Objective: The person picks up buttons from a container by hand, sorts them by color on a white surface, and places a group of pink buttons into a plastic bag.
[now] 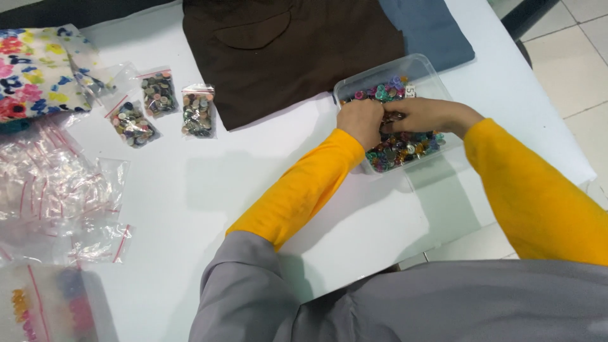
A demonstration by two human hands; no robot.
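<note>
Buttons, mixed colours, fill a clear tub that sits on the white table, just in front of the brown cloth and touching its edge. Both hands are inside the tub, pressed together over the heap. The left hand is curled into a loose fist, fingers together; whether it grips any buttons I cannot tell. The right hand lies flat-ish, its fingers closed and pointing at the left, their tips hidden where the hands meet.

Risks, as I judge them: the tub is light and shallow, and it stands near the table's right edge, beyond which the tiled floor shows. A push or a drag from either wrist could slide it that way or tip it, spilling buttons to the floor. Buttons heaped close to the rim may jump out if the fingers dig fast. A small pinch could also slip, since the buttons look smooth and glossy.

Left of the tub, well apart, three small bags of buttons lie beside a floral cloth, and a pile of empty bags lies nearer the person. A wide sleeve sweep could scatter these.
</note>
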